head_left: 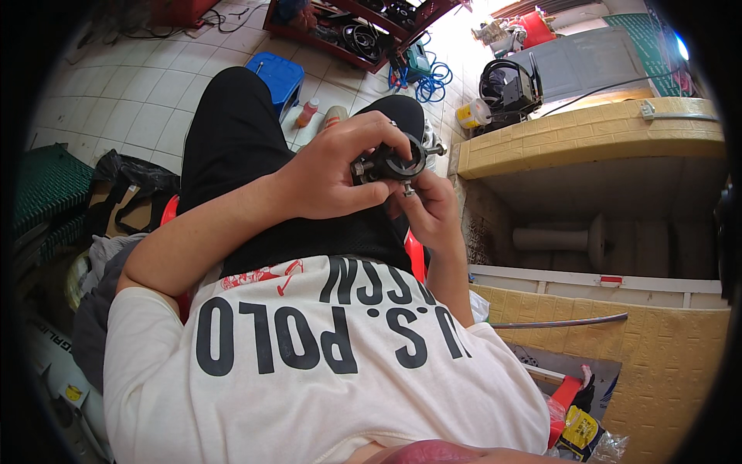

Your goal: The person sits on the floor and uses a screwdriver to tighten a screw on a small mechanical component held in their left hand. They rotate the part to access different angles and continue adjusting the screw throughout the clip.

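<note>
Above my lap I hold a dark ring-shaped metal clamp [418, 160] with several silver bolts sticking out of its sides. My left hand [334, 166] is closed around its left side, the fingers curled over the top and the thumb lying along the lower edge. From below, my right hand [434, 210] pinches near a bolt [408, 188] at the bottom of the clamp. Part of the clamp is hidden behind the left fingers. Another bolt [437, 149] points out to the right.
A blue plastic stool [277, 76] and a small bottle [307, 112] stand on the tiled floor ahead. Beyond is a red tool cart [325, 40]. At right, a yellow-edged counter [572, 135] borders a recess. Cardboard in a black bag [127, 201] lies at left.
</note>
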A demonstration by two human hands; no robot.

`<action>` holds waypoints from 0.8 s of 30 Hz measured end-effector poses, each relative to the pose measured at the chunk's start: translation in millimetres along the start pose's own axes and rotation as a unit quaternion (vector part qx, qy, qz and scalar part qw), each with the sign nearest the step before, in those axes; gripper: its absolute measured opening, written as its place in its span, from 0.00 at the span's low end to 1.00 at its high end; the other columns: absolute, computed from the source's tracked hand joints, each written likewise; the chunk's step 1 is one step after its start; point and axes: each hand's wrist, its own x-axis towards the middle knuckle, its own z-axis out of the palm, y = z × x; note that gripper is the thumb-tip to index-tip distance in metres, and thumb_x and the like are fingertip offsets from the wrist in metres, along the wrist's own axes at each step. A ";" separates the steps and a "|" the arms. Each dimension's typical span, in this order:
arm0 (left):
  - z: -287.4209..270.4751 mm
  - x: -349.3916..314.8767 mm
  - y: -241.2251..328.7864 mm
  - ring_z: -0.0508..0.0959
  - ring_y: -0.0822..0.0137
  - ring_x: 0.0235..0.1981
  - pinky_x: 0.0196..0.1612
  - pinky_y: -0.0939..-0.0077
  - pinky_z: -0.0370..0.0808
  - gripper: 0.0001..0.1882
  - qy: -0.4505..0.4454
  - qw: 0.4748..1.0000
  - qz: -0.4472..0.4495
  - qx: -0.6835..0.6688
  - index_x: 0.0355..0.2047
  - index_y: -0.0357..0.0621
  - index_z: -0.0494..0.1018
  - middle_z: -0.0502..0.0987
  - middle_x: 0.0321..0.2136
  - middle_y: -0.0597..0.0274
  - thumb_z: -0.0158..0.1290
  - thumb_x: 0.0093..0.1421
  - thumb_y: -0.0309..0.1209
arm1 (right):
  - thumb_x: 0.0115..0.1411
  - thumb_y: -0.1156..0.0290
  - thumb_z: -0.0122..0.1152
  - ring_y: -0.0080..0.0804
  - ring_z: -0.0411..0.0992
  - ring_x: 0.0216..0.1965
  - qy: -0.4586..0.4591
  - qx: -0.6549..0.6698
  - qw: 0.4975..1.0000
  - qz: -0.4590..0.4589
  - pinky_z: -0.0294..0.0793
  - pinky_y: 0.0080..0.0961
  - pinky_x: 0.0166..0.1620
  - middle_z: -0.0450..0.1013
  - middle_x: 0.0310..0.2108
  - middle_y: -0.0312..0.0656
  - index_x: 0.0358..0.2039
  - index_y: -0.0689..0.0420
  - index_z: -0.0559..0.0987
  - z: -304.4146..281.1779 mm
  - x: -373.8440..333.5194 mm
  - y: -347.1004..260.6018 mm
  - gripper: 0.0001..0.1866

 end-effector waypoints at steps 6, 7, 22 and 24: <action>0.1 0.3 0.1 0.74 0.64 0.40 0.44 0.72 0.72 0.18 0.000 1.000 0.001 -0.001 0.46 0.41 0.71 0.71 0.40 0.56 0.59 0.55 0.23 | 0.68 0.75 0.53 0.19 0.75 0.24 0.002 0.019 1.000 -0.002 0.74 0.18 0.29 0.77 0.25 0.36 0.45 0.66 0.78 0.3 0.0 1.3 0.11; 0.1 0.4 0.2 0.74 0.64 0.39 0.44 0.72 0.72 0.18 -0.001 1.000 0.002 -0.002 0.46 0.41 0.71 0.71 0.40 0.56 0.59 0.55 0.23 | 0.68 0.75 0.53 0.19 0.75 0.24 0.001 0.019 1.000 -0.001 0.74 0.19 0.29 0.77 0.25 0.36 0.46 0.66 0.78 0.1 -0.2 1.9 0.11; -1.6 -1.7 -7.1 0.75 0.68 0.43 0.44 0.72 0.73 0.18 0.010 0.999 -0.032 0.005 0.49 0.43 0.70 0.72 0.42 0.61 0.58 0.58 0.27 | 0.69 0.72 0.55 0.19 0.74 0.22 -0.001 -0.017 1.000 0.014 0.71 0.19 0.26 0.76 0.22 0.34 0.40 0.64 0.78 0.6 4.8 6.8 0.08; -1.7 -4.1 -10.3 0.75 0.69 0.45 0.46 0.72 0.73 0.18 0.019 0.998 -0.061 0.006 0.50 0.44 0.70 0.73 0.44 0.62 0.58 0.59 0.27 | 0.69 0.72 0.57 0.18 0.73 0.21 0.000 -0.016 1.000 0.018 0.70 0.18 0.26 0.75 0.21 0.34 0.38 0.63 0.78 1.3 6.4 14.4 0.07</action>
